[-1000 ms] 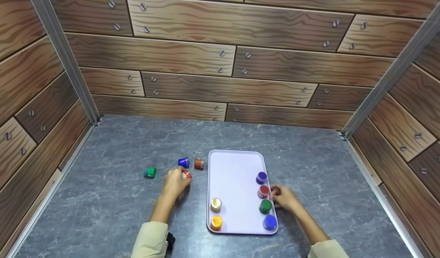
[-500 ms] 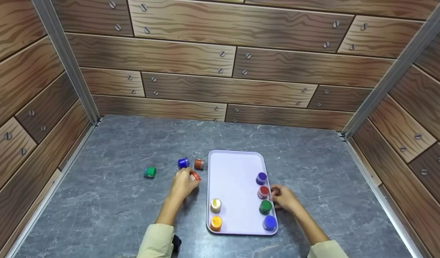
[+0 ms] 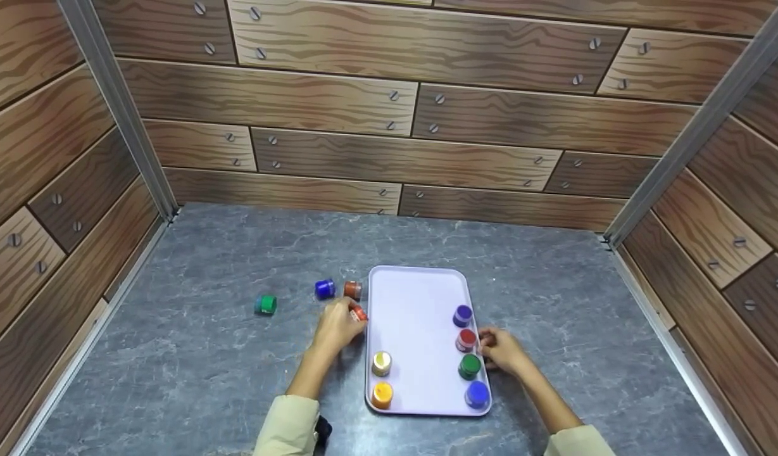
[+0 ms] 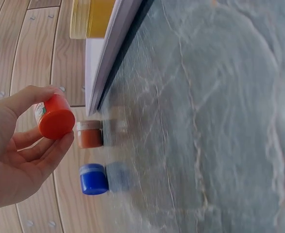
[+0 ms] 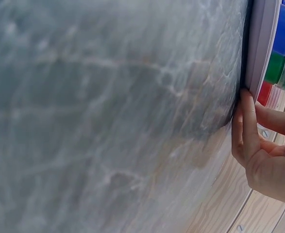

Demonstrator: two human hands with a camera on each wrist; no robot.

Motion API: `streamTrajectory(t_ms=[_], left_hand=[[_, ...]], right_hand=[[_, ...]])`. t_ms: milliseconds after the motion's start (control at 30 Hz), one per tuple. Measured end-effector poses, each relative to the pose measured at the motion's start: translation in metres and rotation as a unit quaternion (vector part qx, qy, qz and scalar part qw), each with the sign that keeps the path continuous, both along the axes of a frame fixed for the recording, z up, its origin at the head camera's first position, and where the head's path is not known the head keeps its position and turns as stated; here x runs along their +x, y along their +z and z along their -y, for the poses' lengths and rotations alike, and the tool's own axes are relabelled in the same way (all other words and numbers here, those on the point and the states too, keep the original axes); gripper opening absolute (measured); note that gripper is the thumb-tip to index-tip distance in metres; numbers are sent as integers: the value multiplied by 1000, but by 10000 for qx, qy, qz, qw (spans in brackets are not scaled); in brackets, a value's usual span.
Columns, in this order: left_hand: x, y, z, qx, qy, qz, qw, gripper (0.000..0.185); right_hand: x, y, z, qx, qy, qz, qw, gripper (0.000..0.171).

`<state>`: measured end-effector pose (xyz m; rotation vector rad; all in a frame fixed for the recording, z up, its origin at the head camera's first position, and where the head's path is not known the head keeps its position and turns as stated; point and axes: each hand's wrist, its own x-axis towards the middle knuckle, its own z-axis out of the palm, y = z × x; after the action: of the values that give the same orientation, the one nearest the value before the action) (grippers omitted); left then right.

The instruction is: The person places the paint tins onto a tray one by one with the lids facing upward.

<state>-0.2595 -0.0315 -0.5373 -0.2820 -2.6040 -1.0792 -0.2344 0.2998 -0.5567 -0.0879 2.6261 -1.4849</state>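
Note:
My left hand (image 3: 344, 322) pinches a small red-capped jar (image 3: 359, 313) just above the table, close to the left rim of the lavender tray (image 3: 420, 297). The left wrist view shows thumb and fingers (image 4: 45, 148) curled round that jar (image 4: 55, 118). My right hand (image 3: 495, 347) rests against the tray's right rim beside a red jar (image 3: 466, 339); in the right wrist view a finger (image 5: 244, 116) lies along the tray's edge (image 5: 259, 43). Purple (image 3: 463, 315), green (image 3: 470, 365) and blue (image 3: 476, 393) jars stand along the tray's right side, and cream (image 3: 382, 362) and orange (image 3: 382, 394) jars on its left.
On the grey stone table (image 3: 205, 361) left of the tray lie a green jar (image 3: 266, 304), a blue jar (image 3: 325, 289) and a brown jar (image 3: 352, 290). Wood-patterned walls close in the back and both sides.
My left hand has carried the red-capped jar to the right, from near the loose jars up to the tray's left rim. The right hand has stayed at the tray's right rim.

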Motion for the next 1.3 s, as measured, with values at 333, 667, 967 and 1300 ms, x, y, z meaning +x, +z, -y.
streamTrajectory(t_ms=[333, 667, 967, 1300], left_hand=[[-1, -4, -8, -100, -44, -203, 9997, 28], [0, -10, -15, -135, -94, -342, 9993, 28], [-1, -15, -19, -37, -234, -381, 9990, 27], [0, -18, -22, 67, -400, -443, 9982, 24]], right_hand=[[-1, -1, 0, 61, -25, -45, 10000, 27], [0, -1, 1, 36, -108, -5, 9999, 28], [0, 0, 2, 105, -125, -27, 9999, 26], [0, 0, 1, 115, -140, -12, 9998, 26]])
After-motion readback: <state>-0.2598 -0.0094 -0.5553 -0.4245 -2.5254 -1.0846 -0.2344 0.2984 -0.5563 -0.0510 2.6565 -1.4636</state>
